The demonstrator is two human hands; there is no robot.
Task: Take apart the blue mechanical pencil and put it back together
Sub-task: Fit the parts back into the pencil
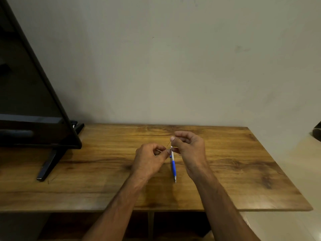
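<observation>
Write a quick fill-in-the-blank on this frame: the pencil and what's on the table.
1. The pencil has a ___ lower barrel.
2. Its metal tip points ___ the person.
3. The black screen stands at the ___ end of the table.
Missing words: blue; toward; left.

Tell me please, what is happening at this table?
A person works on a blue mechanical pencil over a wooden table. The left hand and the right hand both pinch its upper end, and its metal tip points toward the person. The right thumb and forefinger seem to pinch something thin above it, too small to identify. A black screen stands at the left.
</observation>
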